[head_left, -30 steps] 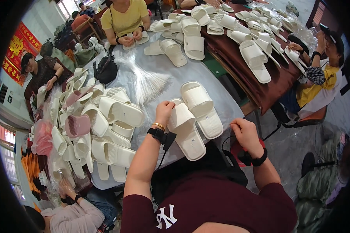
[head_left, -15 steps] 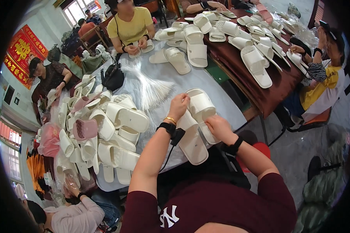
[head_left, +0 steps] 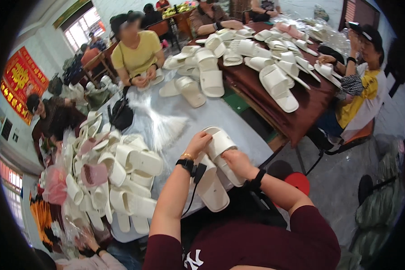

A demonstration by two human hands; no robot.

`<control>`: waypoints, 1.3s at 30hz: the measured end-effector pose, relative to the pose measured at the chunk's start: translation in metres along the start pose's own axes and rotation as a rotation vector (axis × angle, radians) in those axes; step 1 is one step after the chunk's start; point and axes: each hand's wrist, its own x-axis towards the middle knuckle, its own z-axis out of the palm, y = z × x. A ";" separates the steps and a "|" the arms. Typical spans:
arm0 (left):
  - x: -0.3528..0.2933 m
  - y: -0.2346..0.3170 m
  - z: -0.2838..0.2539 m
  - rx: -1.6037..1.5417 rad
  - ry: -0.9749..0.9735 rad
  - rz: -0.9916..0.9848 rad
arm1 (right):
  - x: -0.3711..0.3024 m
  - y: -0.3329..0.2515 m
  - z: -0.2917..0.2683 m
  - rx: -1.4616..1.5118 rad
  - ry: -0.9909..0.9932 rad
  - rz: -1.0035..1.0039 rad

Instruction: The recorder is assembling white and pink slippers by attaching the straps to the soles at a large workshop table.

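Observation:
Two white slippers lie side by side at the table's near edge, in front of me. My left hand (head_left: 199,143) is closed at the left edge of the right-hand slipper (head_left: 221,140), by its strap; its fingertips pinch there. On the other side of that strap, my right hand (head_left: 239,164) grips the slipper with bent fingers. The left-hand slipper (head_left: 213,191) sticks out toward me, its strap partly hidden under my left hand and wrist. Whether a thin strip is between my fingers is too small to tell.
A heap of white slippers (head_left: 132,198) with a pink slipper (head_left: 93,174) stands at the left. Beyond my hands lie a bundle of thin clear strips (head_left: 159,126) and a black bag (head_left: 120,113). More slippers cover the brown table (head_left: 243,87). Several people work around.
The view has shifted, so the scene sits lower and further left. Both my hands stay on the slippers; the right one has slid slightly up toward the strap.

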 end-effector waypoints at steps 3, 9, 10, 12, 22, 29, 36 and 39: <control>-0.008 0.007 0.004 -0.134 -0.047 -0.029 | 0.000 0.004 0.003 0.017 0.022 0.012; -0.002 -0.022 0.004 -0.215 0.224 0.174 | 0.001 -0.010 -0.008 0.073 0.039 0.023; -0.003 -0.024 0.002 -0.122 0.335 0.304 | 0.001 -0.013 -0.012 0.107 0.041 0.032; -0.013 -0.019 0.003 -0.033 0.476 0.439 | 0.003 -0.013 -0.022 0.104 0.083 0.092; -0.063 -0.011 0.022 -0.207 0.422 0.490 | 0.079 -0.019 0.005 0.406 0.016 -0.054; -0.058 -0.023 0.019 -0.219 0.474 0.424 | 0.082 -0.016 0.021 0.476 -0.113 0.111; -0.061 -0.021 0.018 -0.409 0.500 0.272 | 0.079 -0.016 0.017 0.531 -0.012 0.214; -0.063 -0.023 0.018 -0.409 0.498 0.281 | 0.076 -0.016 0.023 0.536 0.000 0.211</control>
